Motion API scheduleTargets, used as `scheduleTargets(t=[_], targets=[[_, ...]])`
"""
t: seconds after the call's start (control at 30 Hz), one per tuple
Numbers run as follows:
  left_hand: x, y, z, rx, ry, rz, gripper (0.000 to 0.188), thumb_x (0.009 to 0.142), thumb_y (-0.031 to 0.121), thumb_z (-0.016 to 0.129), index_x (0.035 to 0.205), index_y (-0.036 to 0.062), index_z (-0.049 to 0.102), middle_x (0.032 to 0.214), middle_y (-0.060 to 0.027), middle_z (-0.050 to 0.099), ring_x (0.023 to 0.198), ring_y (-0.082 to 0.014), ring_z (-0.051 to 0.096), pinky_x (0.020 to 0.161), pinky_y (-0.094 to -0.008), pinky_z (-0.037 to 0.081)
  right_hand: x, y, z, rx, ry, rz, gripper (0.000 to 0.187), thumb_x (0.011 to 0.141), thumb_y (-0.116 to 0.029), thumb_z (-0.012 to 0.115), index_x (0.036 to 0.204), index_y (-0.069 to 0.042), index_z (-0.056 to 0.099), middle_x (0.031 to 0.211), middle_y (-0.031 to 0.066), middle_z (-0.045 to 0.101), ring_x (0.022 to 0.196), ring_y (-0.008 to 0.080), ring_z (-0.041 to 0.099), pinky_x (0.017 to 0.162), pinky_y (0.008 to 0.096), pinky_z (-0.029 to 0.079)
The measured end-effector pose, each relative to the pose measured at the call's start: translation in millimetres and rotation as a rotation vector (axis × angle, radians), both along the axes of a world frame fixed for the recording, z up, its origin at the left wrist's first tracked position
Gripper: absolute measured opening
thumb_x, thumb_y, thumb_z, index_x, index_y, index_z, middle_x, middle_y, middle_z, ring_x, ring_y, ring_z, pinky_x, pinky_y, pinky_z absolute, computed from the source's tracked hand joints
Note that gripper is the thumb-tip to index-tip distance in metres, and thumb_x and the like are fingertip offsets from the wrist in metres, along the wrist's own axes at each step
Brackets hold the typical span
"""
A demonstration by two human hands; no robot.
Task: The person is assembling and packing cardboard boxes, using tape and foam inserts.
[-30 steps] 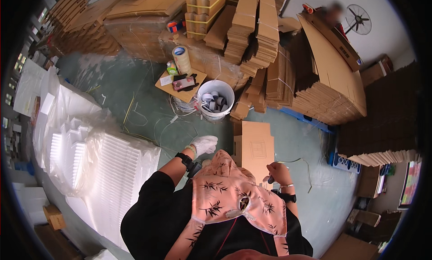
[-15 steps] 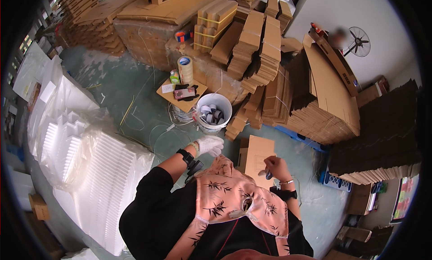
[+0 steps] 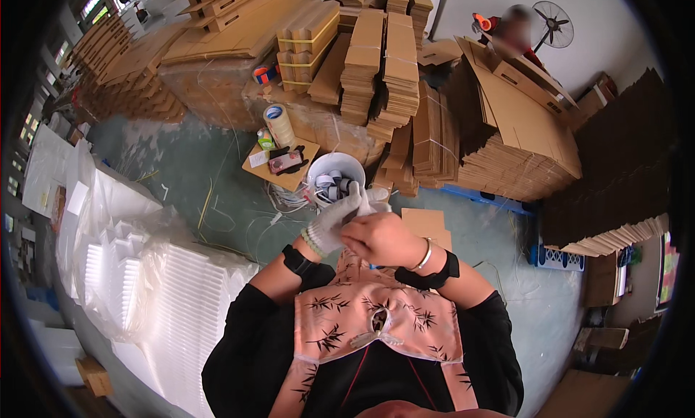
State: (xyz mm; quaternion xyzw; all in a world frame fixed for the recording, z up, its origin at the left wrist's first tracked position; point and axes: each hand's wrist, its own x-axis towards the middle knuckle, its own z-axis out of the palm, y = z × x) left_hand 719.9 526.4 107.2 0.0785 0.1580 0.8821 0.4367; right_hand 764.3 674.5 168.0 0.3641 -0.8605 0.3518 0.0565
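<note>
My left hand [image 3: 327, 228], in a white knit glove with a ribbed cuff, is raised in front of my chest, its visible fingers stretched upward. My bare right hand [image 3: 384, 238] is brought against the glove's palm side. Its fingers are curled, and what they hold, if anything, is hidden. Behind my hands stands a white bucket [image 3: 312, 178] with several tape rolls [image 3: 331, 186] in it. A cardboard box [image 3: 427, 222] on the floor is partly covered by my right hand. I wear a pink apron [image 3: 333, 317] with a leaf pattern.
White foam sheets [image 3: 174, 295] in plastic film lie at left. Beyond the bucket, a small board [image 3: 308, 155] bears a stack of clear tape rolls [image 3: 279, 125] and a phone [image 3: 287, 162]. Flat carton stacks [image 3: 362, 63] stand behind; another person [image 3: 515, 34] is at far right.
My right hand has come inward and up from beside the box to meet my gloved left hand. The left hand has risen slightly. The view has shifted, showing more of the other person.
</note>
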Motion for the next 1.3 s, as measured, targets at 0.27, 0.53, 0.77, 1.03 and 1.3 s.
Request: scheduleTargets(t=[0.27,0.53,0.77,1.03,1.3], targets=[[-0.8,-22.6,31.0,-0.551,0.251,0.475,0.034,0.095,0.023,0.055,0.123,0.0039,0.051,0.099,-0.0065,0.062,0.087,-0.0167,0.060,0.073,-0.0266,0.051,0.4,17.5,13.7,-0.245,0.151,-0.129,0.039,0.081,-0.011,0.067,0.117,-0.001,0.057,0.114,0.0160,0.058,0.102,0.0323,0.059,0.086,0.0376,0.049],[-7.1,-16.5,54.6,-0.408,0.211,0.598,0.037,0.097,0.018,0.049,0.129,-0.0001,0.047,0.111,-0.0149,0.060,0.102,-0.0257,0.060,0.086,-0.0371,0.052,4.7,8.9,-20.1,-0.947,-0.618,-0.300,0.045,0.087,-0.017,0.068,0.126,-0.001,0.052,0.115,0.0061,0.056,0.102,0.0132,0.054,0.087,0.0267,0.045],[-6.9,-32.2,33.6,-0.880,0.868,0.702,0.030,0.093,0.006,0.052,0.121,-0.0054,0.056,0.116,-0.0138,0.063,0.106,-0.0199,0.060,0.094,-0.0298,0.047,8.2,58.8,9.9,-0.918,-0.242,-0.584,0.020,0.087,0.003,0.056,0.106,0.000,0.058,0.092,-0.0008,0.060,0.080,0.0056,0.054,0.072,0.0210,0.046],[-18.3,-9.3,16.1,-0.235,0.543,0.160,0.081,0.089,0.042,0.063,0.141,-0.0078,0.027,0.138,-0.0138,0.044,0.128,-0.0211,0.044,0.107,-0.0340,0.035,5.0,51.4,30.7,-0.710,-0.303,-0.444,0.024,0.082,0.002,0.061,0.106,-0.001,0.059,0.097,0.0018,0.061,0.088,0.0076,0.056,0.077,0.0221,0.046],[-7.3,-3.6,60.0,-0.592,0.684,0.156,0.046,0.089,0.007,0.058,0.131,-0.0055,0.045,0.120,-0.0101,0.058,0.112,-0.0147,0.056,0.095,-0.0269,0.045,7.6,71.4,14.8,-0.742,-0.538,-0.482,0.016,0.081,0.000,0.068,0.095,-0.001,0.060,0.081,-0.0041,0.059,0.075,0.0040,0.052,0.068,0.0210,0.045]])
